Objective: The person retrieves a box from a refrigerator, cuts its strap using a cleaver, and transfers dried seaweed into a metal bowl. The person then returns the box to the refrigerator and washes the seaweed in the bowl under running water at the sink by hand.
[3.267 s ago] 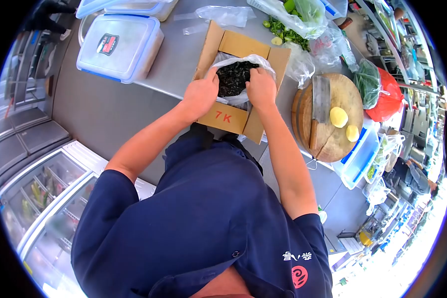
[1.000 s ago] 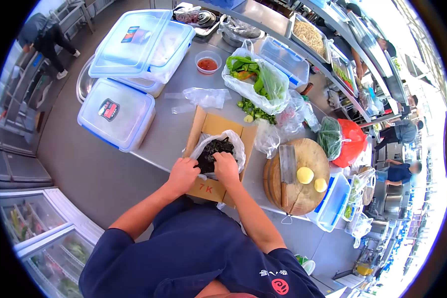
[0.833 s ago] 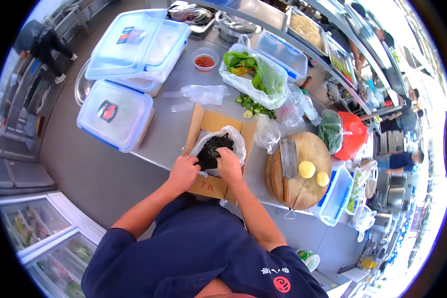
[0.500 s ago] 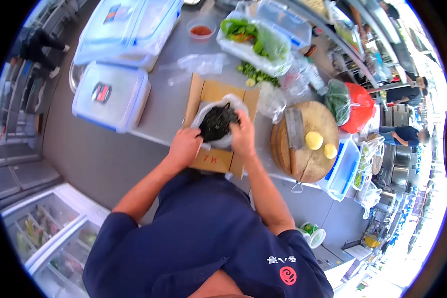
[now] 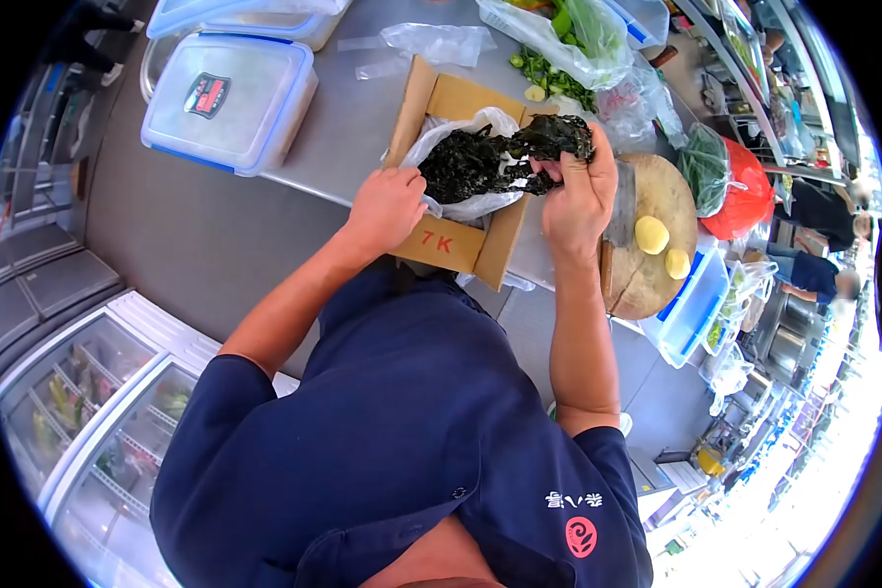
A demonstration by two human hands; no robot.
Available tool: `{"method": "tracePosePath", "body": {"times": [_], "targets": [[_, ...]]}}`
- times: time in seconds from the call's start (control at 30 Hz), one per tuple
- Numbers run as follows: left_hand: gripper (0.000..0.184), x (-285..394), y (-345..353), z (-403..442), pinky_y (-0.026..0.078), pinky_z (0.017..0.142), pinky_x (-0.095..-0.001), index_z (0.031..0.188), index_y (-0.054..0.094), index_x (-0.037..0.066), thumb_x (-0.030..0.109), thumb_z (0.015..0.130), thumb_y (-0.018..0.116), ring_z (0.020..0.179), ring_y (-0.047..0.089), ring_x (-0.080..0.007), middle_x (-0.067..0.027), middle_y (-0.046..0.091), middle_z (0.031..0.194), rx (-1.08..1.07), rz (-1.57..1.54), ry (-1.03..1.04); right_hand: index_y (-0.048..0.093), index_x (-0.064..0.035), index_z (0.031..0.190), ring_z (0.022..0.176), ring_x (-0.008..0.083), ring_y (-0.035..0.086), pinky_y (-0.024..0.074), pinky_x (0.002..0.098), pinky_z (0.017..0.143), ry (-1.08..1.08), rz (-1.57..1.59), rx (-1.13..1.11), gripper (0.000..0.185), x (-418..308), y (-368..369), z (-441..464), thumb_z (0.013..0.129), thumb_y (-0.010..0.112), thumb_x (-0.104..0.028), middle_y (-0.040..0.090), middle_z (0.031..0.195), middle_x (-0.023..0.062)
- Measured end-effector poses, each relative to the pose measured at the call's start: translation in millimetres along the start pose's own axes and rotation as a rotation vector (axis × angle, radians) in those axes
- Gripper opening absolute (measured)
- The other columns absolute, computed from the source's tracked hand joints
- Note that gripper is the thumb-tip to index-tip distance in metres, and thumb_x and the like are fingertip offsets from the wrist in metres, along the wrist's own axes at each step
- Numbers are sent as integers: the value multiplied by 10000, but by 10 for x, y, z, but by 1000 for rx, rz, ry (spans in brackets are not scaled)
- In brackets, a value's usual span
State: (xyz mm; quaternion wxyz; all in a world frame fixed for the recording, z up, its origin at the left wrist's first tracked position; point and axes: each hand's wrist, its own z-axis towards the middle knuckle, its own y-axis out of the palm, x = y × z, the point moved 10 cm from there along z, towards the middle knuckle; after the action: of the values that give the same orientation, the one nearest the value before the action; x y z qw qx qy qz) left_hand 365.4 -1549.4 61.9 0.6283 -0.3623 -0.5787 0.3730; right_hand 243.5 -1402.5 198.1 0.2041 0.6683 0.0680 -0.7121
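Observation:
An open cardboard box (image 5: 448, 247) marked "7K" sits at the counter's near edge, lined with a white plastic bag (image 5: 505, 120). Dark, crinkled dried seaweed (image 5: 458, 165) fills the bag. My right hand (image 5: 580, 204) pinches a sheet of it above the box's right side, and the lifted part stretches back to the pile. At the left side of the box my left hand (image 5: 387, 208) has its fingers curled over the bag's edge, beside the seaweed; the fingertips are partly hidden.
Right of the box is a round chopping board (image 5: 661, 186) with a cleaver and two peeled yellow pieces (image 5: 652, 234). A lidded plastic container (image 5: 227, 103) stands left. Chopped greens (image 5: 563, 83), a red bag (image 5: 740, 191) and a blue-rimmed tub (image 5: 694, 309) are around. Other people stand far right.
My right hand has moved up and right, pulling a sheet of seaweed out of the bag. My left hand stays at the box's left side. The view has shifted.

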Motion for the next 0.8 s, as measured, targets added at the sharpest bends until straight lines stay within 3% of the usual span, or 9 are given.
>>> {"method": "tracePosePath", "body": {"times": [0.2, 0.37, 0.43, 0.47, 0.5, 0.57, 0.6, 0.7, 0.8], "targets": [[221, 67, 13, -3, 465, 864, -417, 972, 664, 66, 192, 804, 733, 974, 624, -276, -78, 651, 980, 19, 52, 40, 552, 29, 1195, 708, 93, 476, 474, 289, 700, -3, 73, -35, 243, 26, 158, 51, 972, 459, 13, 623, 943, 74], [287, 206, 169, -35, 428, 921, -418, 1034, 678, 83, 173, 767, 737, 978, 615, -255, -66, 668, 917, 25, 147, 89, 598, 29, 1163, 651, 89, 507, 462, 252, 634, 144, 27, -37, 277, 967, 38, 136, 920, 471, -9, 607, 851, 30], [256, 207, 273, -33, 399, 978, -428, 1023, 702, 90, 170, 780, 712, 982, 608, -252, -77, 672, 906, -92, 150, 72, 620, 4, 1096, 690, 151, 585, 508, 317, 682, 234, -341, -79, 264, 1374, -112, 125, 872, 525, -98, 624, 816, 67], [256, 206, 280, -33, 399, 978, -428, 1023, 702, 90, 170, 780, 712, 982, 608, -252, -77, 672, 906, -91, 149, 72, 635, 4, 1138, 818, 275, 678, 536, 418, 785, 173, -593, -83, 344, 1596, -264, 134, 848, 563, -166, 665, 835, 156], [212, 196, 311, -40, 390, 1002, -434, 994, 717, 96, 172, 798, 694, 989, 609, -255, -81, 673, 904, -111, 161, 71, 635, 4, 1138, 818, 275, 678, 536, 418, 785, 174, -593, -84, 344, 1616, -276, 112, 848, 563, -166, 665, 835, 156], [176, 176, 324, -49, 380, 1026, -441, 966, 731, 102, 174, 815, 675, 996, 610, -257, -84, 674, 902, -130, 175, 69, 630, -3, 1199, 1013, 401, 679, 523, 483, 897, 230, -1147, -311, 416, 1787, -204, 12, 867, 617, -253, 682, 973, 248], [155, 191, 307, -60, 376, 1041, -440, 939, 745, 106, 170, 827, 658, 1001, 611, -256, -85, 674, 901, -125, 185, 86, 617, -16, 1234, 1081, 419, 658, 533, 489, 914, 232, -1362, -374, 478, 1828, -164, -62, 863, 694, -308, 664, 1112, 275], [152, 199, 304, -61, 370, 1060, -435, 908, 765, 115, 166, 841, 638, 1007, 614, -255, -84, 674, 902, -127, 198, 98, 618, -11, 1159, 965, 403, 690, 558, 477, 840, 187, -1612, -557, 517, 2161, -90, -214, 832, 737, -393, 665, 1075, 269], [155, 172, 303, -55, 371, 1065, -430, 897, 772, 121, 164, 842, 635, 1005, 616, -254, -81, 673, 903, -120, 200, 88, 635, 0, 996, 927, 403, 690, 557, 487, 825, 280, -1602, -570, 342, 2233, -143, -207, 832, 713, -290, 689, 981, 247]]}}
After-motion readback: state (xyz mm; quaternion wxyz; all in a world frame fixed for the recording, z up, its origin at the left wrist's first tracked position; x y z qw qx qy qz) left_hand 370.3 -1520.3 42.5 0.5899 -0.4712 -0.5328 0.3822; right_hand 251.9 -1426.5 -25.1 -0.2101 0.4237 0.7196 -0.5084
